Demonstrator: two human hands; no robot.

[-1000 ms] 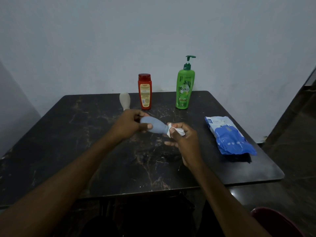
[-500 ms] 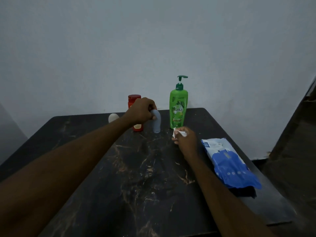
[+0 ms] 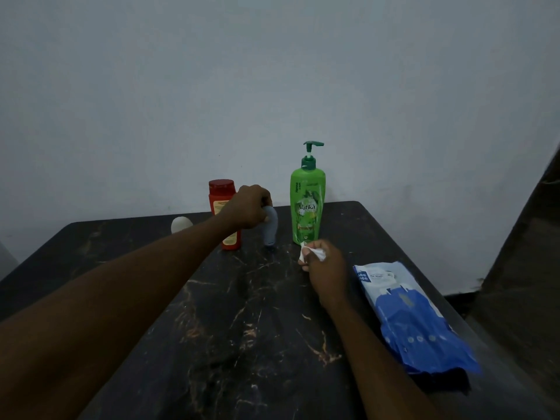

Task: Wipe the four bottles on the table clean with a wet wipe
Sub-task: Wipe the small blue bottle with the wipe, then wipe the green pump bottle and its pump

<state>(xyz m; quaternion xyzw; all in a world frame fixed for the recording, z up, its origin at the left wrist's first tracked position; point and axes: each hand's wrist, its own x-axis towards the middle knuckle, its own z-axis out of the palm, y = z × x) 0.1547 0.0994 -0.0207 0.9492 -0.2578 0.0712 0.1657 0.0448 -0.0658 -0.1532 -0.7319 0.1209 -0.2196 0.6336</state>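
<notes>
The green pump bottle [image 3: 307, 207] stands upright near the far edge of the desk [image 3: 242, 328]. It is smooth, glossy plastic with rounded shoulders, a darker green pump head and a printed "Vatika" label.

To its left is a small grey-blue bottle [image 3: 270, 230], matt and rounded, narrowing towards its lower end, which is at the desk surface. The left hand [image 3: 250, 209] has its fingers curled over the top of this bottle and grips it, hiding its upper part.

Further left of the green bottle stands a red bottle [image 3: 222, 195], a flat-sided plastic one with a wide red cap and a pale label. The left wrist and forearm cross in front of it and cover much of its body. Further left again, a small white bottle [image 3: 181, 224] with a domed top shows only partly behind the forearm.

Just in front of the green bottle's base, the right hand [image 3: 325, 263] pinches a crumpled white wet wipe [image 3: 315, 253] between thumb and curled fingers. Whether the wipe touches the bottle cannot be told.

To the right of the green bottle and nearer the camera lies a wet wipe pack [image 3: 415, 316], a soft, crinkled blue and white plastic pouch lying flat near the desk's right edge.

The desk top is dark, polished stone with pale and orange veins. Behind the green bottle rises a plain, pale, matt wall [image 3: 272, 71].
</notes>
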